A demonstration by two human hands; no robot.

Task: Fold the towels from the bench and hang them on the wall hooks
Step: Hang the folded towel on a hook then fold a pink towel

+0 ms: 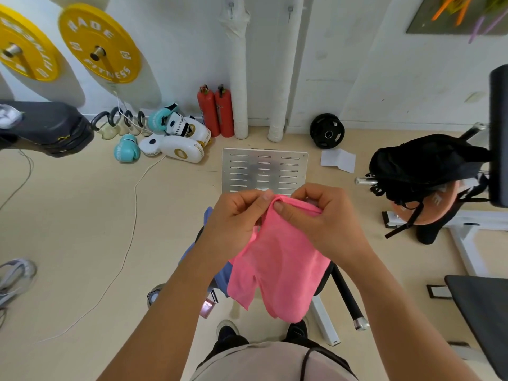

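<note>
Pink towel [277, 259] hung from my fingertips, its top edge pinched between thumb and curled fingers of my left hand [236, 215] and of my right hand [321, 218], the two hands almost touching at that edge. Below my fingers the cloth draped in two lobes over a blue towel [220, 276] on the bench [343, 292]. Beyond my fingertips lay a slotted metal plate [264, 170] on the floor; farther off, two wall hooks [231, 8] stood on the white wall.
</note>
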